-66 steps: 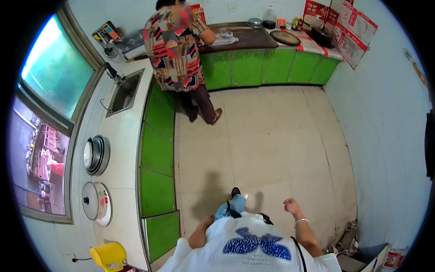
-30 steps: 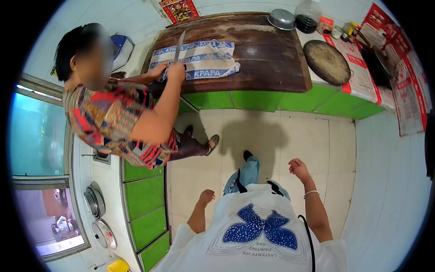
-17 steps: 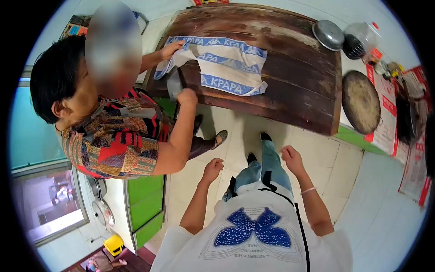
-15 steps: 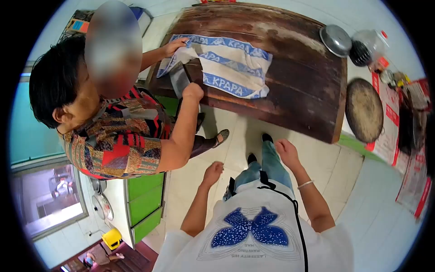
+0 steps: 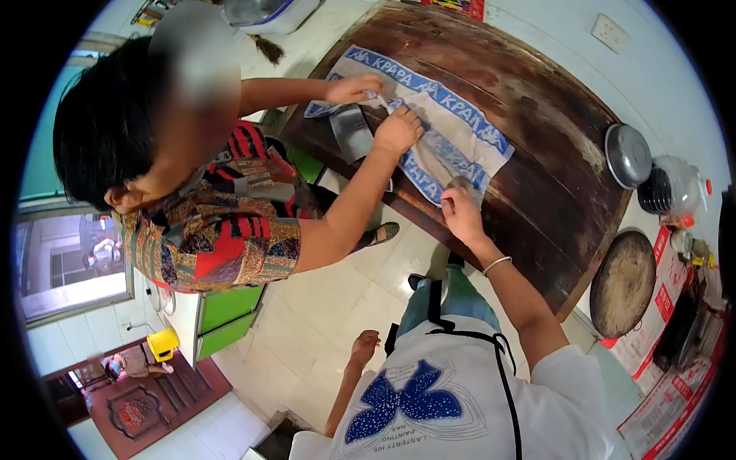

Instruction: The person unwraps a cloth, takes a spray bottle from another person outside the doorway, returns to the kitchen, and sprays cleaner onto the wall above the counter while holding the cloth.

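Note:
My right hand (image 5: 463, 216), with a bracelet at the wrist, reaches to the near edge of a blue and white towel (image 5: 445, 115) on the dark wooden table. Its fingers look pinched on the towel's border, though the fingertips are partly hidden. My left hand (image 5: 366, 346) hangs low beside my body over the floor, fingers curled, with nothing visible in it. On the left, a co-worker's two hands (image 5: 399, 130) hold the towel's folded part. A cleaver (image 5: 353, 133) with a broad metal blade lies at the table's edge below those hands, its handle mostly hidden.
The wooden table (image 5: 552, 222) fills the upper middle. To its right stand a metal bowl (image 5: 629, 156), a plastic jug (image 5: 678, 188) and a round cutting board (image 5: 623, 282). The co-worker (image 5: 230, 222) stands close on my left. A brush (image 5: 267, 49) lies at the back left.
My right hand has moved forward onto the towel's near edge. The co-worker's right hand has let go of the cleaver and taken hold of the towel. The view has turned.

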{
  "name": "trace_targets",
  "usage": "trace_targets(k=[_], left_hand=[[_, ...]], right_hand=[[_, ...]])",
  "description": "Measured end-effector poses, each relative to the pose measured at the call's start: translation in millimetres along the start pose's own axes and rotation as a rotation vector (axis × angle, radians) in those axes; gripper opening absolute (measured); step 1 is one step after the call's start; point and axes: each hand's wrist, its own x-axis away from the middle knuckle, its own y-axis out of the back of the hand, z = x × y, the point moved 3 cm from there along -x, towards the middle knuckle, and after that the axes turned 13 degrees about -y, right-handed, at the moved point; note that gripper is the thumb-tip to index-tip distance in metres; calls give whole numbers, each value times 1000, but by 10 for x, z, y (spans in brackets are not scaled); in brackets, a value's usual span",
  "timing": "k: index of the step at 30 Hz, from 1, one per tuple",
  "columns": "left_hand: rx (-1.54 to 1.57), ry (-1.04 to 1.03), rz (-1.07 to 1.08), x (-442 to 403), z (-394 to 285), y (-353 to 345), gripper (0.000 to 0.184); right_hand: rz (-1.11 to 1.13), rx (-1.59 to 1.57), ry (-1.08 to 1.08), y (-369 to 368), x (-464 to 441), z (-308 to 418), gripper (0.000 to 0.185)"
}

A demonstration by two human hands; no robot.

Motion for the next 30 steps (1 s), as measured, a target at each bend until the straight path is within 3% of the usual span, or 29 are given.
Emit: trace_targets(k=[7,12,15,17,20,25,27,30], left_hand=[[66,-57,-27,34,365,-108,22],[14,-9,-56,69,336,-73,23],[8,-2,-71,117,321,-92,24],[-10,12,-73,158,275,-105,25],[-40,23,-76,210,196,-132,25],[-104,-25,-72,308,99,-160,25],[-337,-217,-58,343,-813,-185,24],[-914,-849,-283,-269,-3828,-475,24]], right_hand=[[39,-7,-30,66,317,-391,7],[42,-60,-34,227,435,-258,10],[26,8,-99,297,331,-49,24],[-91,152,-12,327,237,279,46],[-121,188,136,270,64,631,62],[-162,192,200,111,-211,923,69],[-141,162,226,-3,-340,894,67],[-120,190,316,-20,-560,895,51]])
